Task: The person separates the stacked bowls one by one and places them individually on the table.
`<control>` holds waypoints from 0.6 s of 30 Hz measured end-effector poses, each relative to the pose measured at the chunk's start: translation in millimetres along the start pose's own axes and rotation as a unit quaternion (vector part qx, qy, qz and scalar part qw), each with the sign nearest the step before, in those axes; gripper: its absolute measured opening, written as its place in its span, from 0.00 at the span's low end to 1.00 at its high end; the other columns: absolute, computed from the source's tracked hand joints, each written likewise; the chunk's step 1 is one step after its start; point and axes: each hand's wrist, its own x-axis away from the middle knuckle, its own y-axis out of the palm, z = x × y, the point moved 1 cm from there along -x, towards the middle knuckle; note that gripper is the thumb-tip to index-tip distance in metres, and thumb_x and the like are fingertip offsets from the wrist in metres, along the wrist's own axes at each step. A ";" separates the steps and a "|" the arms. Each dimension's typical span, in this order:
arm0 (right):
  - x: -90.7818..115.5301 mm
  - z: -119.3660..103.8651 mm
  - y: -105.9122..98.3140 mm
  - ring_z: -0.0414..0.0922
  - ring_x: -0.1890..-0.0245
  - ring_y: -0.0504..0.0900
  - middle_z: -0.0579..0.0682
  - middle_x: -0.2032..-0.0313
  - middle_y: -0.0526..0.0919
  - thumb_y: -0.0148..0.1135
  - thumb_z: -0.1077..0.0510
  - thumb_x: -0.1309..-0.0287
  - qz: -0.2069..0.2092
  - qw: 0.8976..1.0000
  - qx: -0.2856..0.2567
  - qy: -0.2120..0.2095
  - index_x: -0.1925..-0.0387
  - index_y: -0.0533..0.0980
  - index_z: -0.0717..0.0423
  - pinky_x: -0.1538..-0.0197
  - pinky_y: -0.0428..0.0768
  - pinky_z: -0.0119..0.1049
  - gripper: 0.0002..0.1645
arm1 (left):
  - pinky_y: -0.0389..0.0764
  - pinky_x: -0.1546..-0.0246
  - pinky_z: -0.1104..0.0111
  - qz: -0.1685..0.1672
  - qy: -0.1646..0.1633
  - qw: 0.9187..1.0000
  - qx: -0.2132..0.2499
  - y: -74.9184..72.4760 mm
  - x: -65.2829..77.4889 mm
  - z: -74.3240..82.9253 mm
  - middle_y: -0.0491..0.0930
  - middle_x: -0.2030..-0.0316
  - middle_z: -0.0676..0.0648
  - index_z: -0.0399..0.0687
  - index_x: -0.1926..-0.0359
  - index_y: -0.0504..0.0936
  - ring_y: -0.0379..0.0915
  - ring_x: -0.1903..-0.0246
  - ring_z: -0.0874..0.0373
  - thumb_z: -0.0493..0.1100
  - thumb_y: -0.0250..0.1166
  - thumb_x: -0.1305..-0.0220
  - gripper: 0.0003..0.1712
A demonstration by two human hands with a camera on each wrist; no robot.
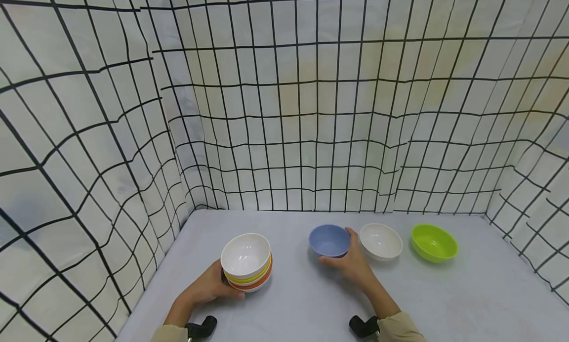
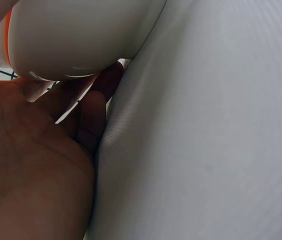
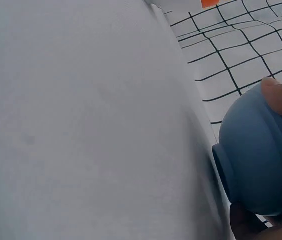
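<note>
While the left grip [image 1: 215,286] holds the bowl stack [image 1: 246,257], the right grip [image 1: 352,264] grasps the blue bowl [image 1: 329,240].
Along the desk [image 1: 298,307], left to right: bowl stack, blue bowl, white bowl [image 1: 380,241], green bowl [image 1: 434,243].

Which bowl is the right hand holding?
The blue bowl, the only blue one. The right hand grips it; the single white bowl and the green bowl sit farther right, ungripped.
</note>
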 end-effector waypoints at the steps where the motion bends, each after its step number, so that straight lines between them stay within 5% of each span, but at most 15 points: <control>1: -0.5 1.1 -0.4 0.64 0.30 0.67 0.66 0.26 0.60 0.85 0.45 0.58 -0.001 1.000 -0.002 0.003 0.21 0.44 0.58 0.31 0.70 0.61 0.76 | 0.62 0.39 0.86 0.000 0.000 1.000 0.001 -0.1 -0.1 -0.2 0.70 0.31 0.40 0.46 0.24 0.58 0.68 0.32 0.54 0.39 0.86 0.59 0.64; 9: -2.8 5.4 -3.4 0.65 0.30 0.67 0.67 0.27 0.61 0.86 0.48 0.59 0.003 1.000 0.000 0.007 0.22 0.44 0.59 0.31 0.70 0.62 0.76 | 0.64 0.37 0.83 -0.003 -0.001 1.000 0.007 0.5 -0.3 0.1 0.70 0.30 0.41 0.47 0.24 0.57 0.64 0.30 0.45 0.38 0.86 0.59 0.64; 18: -3.6 6.6 -4.0 0.66 0.30 0.67 0.69 0.28 0.61 0.86 0.50 0.60 0.002 1.000 0.004 -0.002 0.23 0.42 0.62 0.30 0.68 0.63 0.76 | 0.57 0.26 0.43 -0.002 0.003 1.000 0.008 0.4 -1.4 0.0 0.70 0.30 0.41 0.46 0.24 0.57 0.63 0.29 0.42 0.38 0.86 0.60 0.65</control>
